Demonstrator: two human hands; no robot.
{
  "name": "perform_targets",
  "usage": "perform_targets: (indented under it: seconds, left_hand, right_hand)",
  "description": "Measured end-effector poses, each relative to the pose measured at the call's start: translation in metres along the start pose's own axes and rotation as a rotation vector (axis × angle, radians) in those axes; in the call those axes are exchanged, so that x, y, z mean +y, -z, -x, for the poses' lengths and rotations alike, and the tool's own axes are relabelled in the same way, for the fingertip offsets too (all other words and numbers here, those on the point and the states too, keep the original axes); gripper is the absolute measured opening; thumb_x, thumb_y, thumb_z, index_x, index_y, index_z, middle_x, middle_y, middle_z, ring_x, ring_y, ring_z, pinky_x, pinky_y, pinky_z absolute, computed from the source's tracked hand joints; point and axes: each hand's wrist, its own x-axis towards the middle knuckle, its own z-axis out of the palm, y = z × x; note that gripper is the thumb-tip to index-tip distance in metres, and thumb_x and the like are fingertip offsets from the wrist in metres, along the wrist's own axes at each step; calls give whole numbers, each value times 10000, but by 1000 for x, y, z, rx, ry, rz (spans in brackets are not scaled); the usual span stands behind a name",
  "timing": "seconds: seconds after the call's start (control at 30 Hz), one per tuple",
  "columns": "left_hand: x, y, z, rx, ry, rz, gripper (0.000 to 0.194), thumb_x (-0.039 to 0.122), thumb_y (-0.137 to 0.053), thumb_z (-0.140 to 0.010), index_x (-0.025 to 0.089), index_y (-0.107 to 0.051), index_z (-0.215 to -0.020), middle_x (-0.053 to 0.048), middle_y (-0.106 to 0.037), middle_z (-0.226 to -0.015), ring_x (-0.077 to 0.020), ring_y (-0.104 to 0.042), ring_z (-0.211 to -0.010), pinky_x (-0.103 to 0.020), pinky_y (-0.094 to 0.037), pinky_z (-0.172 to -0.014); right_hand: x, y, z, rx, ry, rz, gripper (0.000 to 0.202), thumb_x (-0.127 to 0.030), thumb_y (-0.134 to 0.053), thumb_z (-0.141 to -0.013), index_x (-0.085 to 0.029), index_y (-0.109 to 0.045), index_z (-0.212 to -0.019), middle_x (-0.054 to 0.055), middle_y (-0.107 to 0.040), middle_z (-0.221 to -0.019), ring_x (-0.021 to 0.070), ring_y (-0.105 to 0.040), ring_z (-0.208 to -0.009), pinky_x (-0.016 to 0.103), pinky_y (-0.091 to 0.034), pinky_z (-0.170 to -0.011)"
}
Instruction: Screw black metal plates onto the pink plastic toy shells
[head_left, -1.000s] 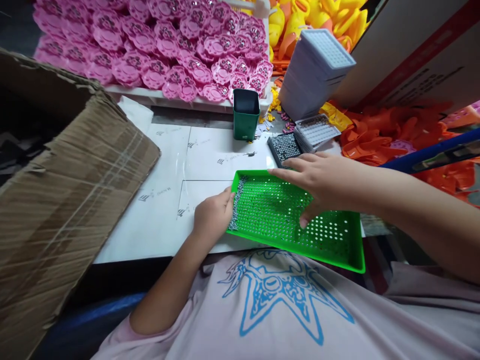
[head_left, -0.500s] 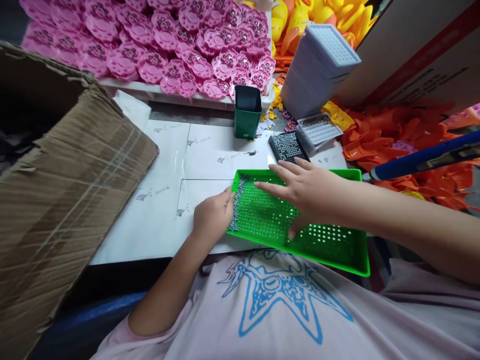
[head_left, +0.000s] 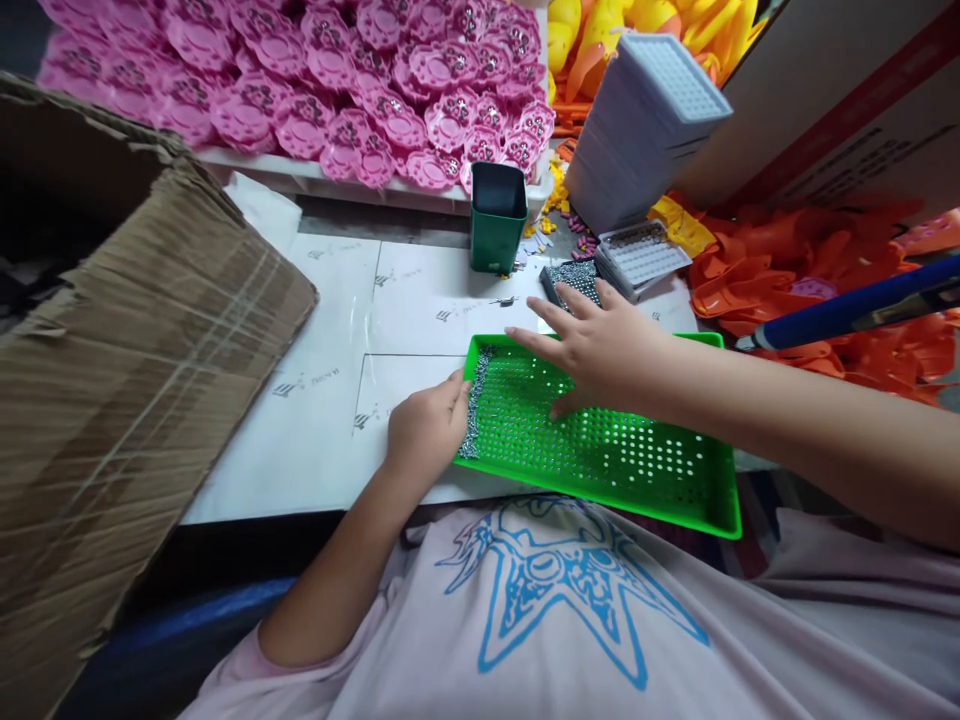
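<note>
Green tray (head_left: 724,515) lies along the table (head_left: 330,400)'s near edge, toward its right end; tray's near-right corner seems to poke out past that edge, above the shirt (head_left: 562,610). Left hand (head_left: 427,430) closed on tray's left short rim, fingertips partly hidden. Right hand (head_left: 600,350) open, fingers spread, palm down over tray's far long side; cannot tell if it touches. Small metal pieces (head_left: 472,420) banked along tray's left wall; rows of holes across the floor, many at the right end showing bright

Beyond the far rim, toward table's far-right corner: dark perforated block (head_left: 574,272) with metal bits on it, white tray (head_left: 649,262) beside it, green cup (head_left: 497,240) near table's far edge. Blue tool (head_left: 847,312) points in at tray's far-right corner

Risks, my judgement: weight pressed on the overhanging near-right corner could tip the tray and send pieces off table's near edge. Left grip slipping or rising too fast could let the bank slide right in a rush. A hard shake could throw pieces over the low rim. Right fingertips sit close to the dark block, so a careless sweep could knock it and mix its bits in. Right forearm crosses tray's right end, could bump that rim or catch the blue tool's tip
</note>
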Motion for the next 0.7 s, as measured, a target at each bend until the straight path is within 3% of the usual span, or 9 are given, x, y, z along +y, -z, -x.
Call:
perform_targets:
  seconds: [0.17,0.37,0.47,0.57,0.7]
  left_hand:
    - [0,0,0,0,-1,-8,390,325,-360,-951,188,-694,-1100,-86,-736,-802,-228,-663,-740,-270,-361,-595]
    - [3,4,1,-9,-11,32,379,308,-359,-954,184,-694,-1081,-82,-731,-799,-212,-647,-704,-270,-342,-591]
    - [4,4,2,-13,-15,42,382,309,-359,-956,174,-696,-1075,-84,-729,-795,-207,-641,-691,-272,-335,-587]
    - [4,4,2,-12,-14,40,389,307,-357,-956,181,-693,-1106,-78,-731,-789,-200,-637,-685,-270,-336,-584]
    - [2,2,2,0,-17,36,398,309,-367,-957,180,-676,-1173,-80,-743,-826,-201,-655,-719,-267,-374,-607]
  right_hand:
    - [5,-7,-4,177,-45,24,726,-518,-512,-891,-184,-286,-1495,216,-286,-1543,474,-309,-1379,656,-317,-1045]
    - [-2,-17,-8,144,80,8,821,-644,-527,-824,-181,-332,-1473,205,-310,-1536,480,-290,-1386,667,-274,-1070]
    - [0,-21,-9,174,23,2,676,-512,-515,-886,-177,-358,-1453,201,-348,-1514,461,-342,-1357,647,-316,-1042]
    - [9,-21,-7,264,-41,-44,524,-377,-442,-941,-137,-415,-1405,207,-445,-1439,403,-440,-1285,553,-403,-989]
    - [19,-22,-4,259,-40,-113,602,-493,-507,-896,-153,-440,-1387,183,-520,-1358,357,-510,-1200,482,-465,-924]
